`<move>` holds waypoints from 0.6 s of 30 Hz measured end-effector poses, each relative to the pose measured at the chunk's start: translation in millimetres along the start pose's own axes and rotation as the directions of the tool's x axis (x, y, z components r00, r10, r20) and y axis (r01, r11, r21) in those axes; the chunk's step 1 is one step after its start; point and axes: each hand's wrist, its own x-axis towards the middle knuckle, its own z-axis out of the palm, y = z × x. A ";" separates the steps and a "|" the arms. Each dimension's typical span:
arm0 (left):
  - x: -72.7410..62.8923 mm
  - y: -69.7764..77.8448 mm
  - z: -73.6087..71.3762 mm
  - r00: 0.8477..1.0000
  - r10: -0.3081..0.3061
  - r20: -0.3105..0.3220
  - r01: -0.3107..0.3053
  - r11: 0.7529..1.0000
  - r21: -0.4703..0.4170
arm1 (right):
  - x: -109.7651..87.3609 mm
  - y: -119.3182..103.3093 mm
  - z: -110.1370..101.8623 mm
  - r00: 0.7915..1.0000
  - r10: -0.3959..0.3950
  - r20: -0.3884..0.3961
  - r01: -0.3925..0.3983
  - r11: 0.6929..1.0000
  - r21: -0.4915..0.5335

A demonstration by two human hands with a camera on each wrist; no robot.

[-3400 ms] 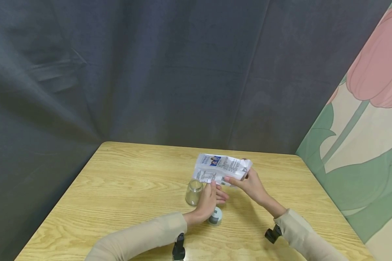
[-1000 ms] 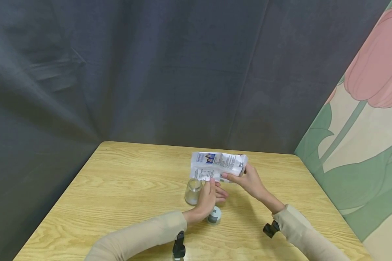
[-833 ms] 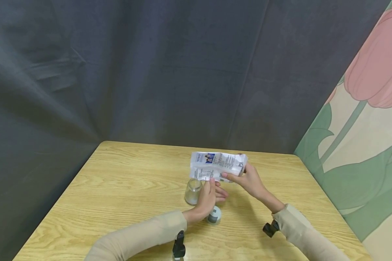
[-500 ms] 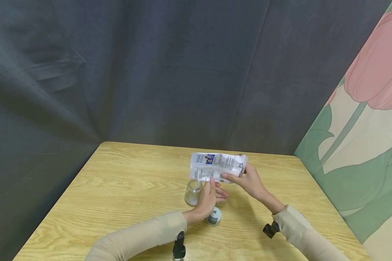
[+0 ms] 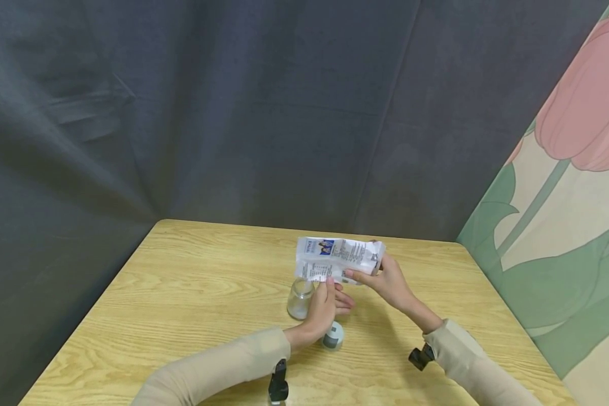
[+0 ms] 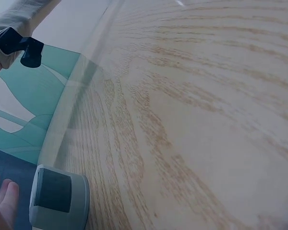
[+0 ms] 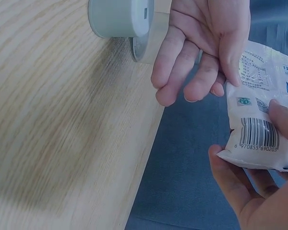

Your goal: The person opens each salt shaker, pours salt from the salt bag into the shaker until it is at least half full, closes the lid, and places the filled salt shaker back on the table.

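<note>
My right hand [image 5: 391,285] grips the right end of a white printed bag [image 5: 340,256], thumb on its face and fingers behind. The bag lies nearly level, its left end just over the mouth of an open glass jar [image 5: 299,304] with whitish contents low inside. My left hand [image 5: 322,310] pinches the bag's near edge, thumb on its face; the other fingers point right, loosely spread. In the right wrist view the left hand [image 7: 206,43] appears beside the bag's barcode end [image 7: 259,136]. The bag's mouth is hidden.
A small round pale grey-green container [image 5: 333,335] with a dark patch stands by my left wrist. It also shows at the lower left of the left wrist view. The wooden table [image 5: 193,270] ends at a dark curtain [image 5: 284,113]; a flower-painted wall [image 5: 563,254] rises at right.
Since the oldest frame the bag has shifted slightly left and levelled out over the jar. The jar's lower part has turned whitish. Over the last second the hands hold nearly still.
</note>
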 end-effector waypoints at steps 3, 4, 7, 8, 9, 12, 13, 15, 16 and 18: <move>0.7 -0.4 -0.1 1.000 -0.002 -0.001 0.002 1.000 -0.001 | 0.2 0.5 0.2 1.000 0.004 0.001 -0.004 1.000 0.004; 1.1 -0.6 0.1 1.000 -0.003 -0.003 0.003 1.000 -0.002 | 0.2 0.6 0.1 1.000 0.005 0.001 -0.005 1.000 0.005; 2.7 -1.9 0.4 1.000 -0.005 -0.004 0.005 1.000 -0.002 | 0.1 0.6 -0.2 1.000 0.009 0.003 -0.009 1.000 0.005; 3.3 -2.8 0.6 1.000 -0.005 -0.003 0.005 1.000 -0.008 | 0.0 0.6 -0.2 1.000 0.005 0.001 -0.005 1.000 -0.002; 4.0 -3.7 0.6 1.000 -0.005 -0.003 0.005 1.000 -0.013 | -0.1 0.5 -0.1 1.000 0.002 -0.001 -0.002 1.000 -0.012; 4.8 -4.8 1.2 1.000 -0.004 -0.005 0.003 1.000 -0.025 | -0.3 0.6 0.2 1.000 -0.010 -0.007 0.010 0.999 -0.039; 4.9 -4.7 1.4 1.000 -0.005 -0.005 0.005 1.000 -0.030 | -0.3 0.6 0.2 1.000 -0.014 -0.010 0.013 0.999 -0.050; 4.1 -2.3 1.8 1.000 -0.008 -0.009 0.007 0.999 -0.031 | -0.2 0.7 0.3 1.000 -0.017 -0.014 0.016 0.998 -0.060; 2.9 0.6 2.1 1.000 -0.008 -0.010 0.008 0.999 -0.031 | -0.1 0.7 0.2 1.000 -0.017 -0.014 0.016 0.998 -0.063; -0.2 8.4 2.4 1.000 -0.012 -0.011 0.012 0.999 -0.033 | 0.2 0.7 0.0 1.000 -0.017 -0.017 0.016 0.998 -0.069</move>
